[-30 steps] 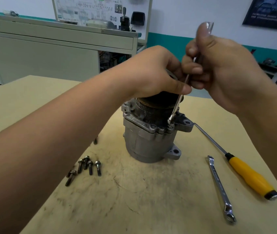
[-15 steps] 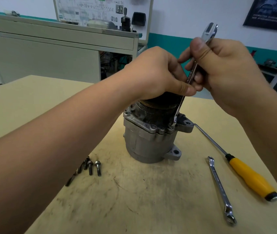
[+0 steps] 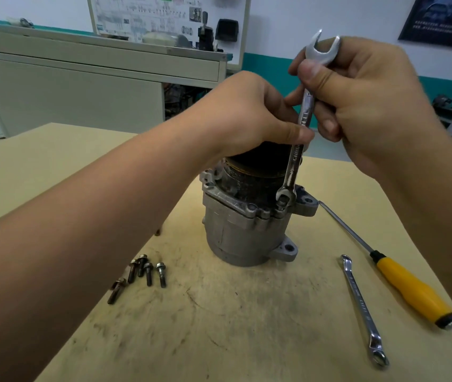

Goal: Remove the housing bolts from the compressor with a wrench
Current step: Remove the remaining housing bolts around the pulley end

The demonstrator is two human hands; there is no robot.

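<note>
The wrench (image 3: 295,158) is held upright on a bolt (image 3: 282,204) by the right hand (image 3: 362,106), the compressor (image 3: 241,232) by the left hand (image 3: 247,114).

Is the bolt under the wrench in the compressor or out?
In, partly raised: the bolt head sits in the wrench ring, above the compressor flange.

Compressor (image 3: 247,230) upright, mid-desk (image 3: 219,340). Left grip (image 3: 247,114) sits on its top. Wrench (image 3: 299,139) stands near-vertical at its right front, lower end on a flange bolt (image 3: 282,202), upper shank in right grip (image 3: 362,100). Loose bolts (image 3: 142,274) on desk, front-left of compressor. Second wrench (image 3: 362,310) lies right of compressor, screwdriver (image 3: 401,282) further right, apart. Cabinet (image 3: 81,86) behind desk, left.
</note>
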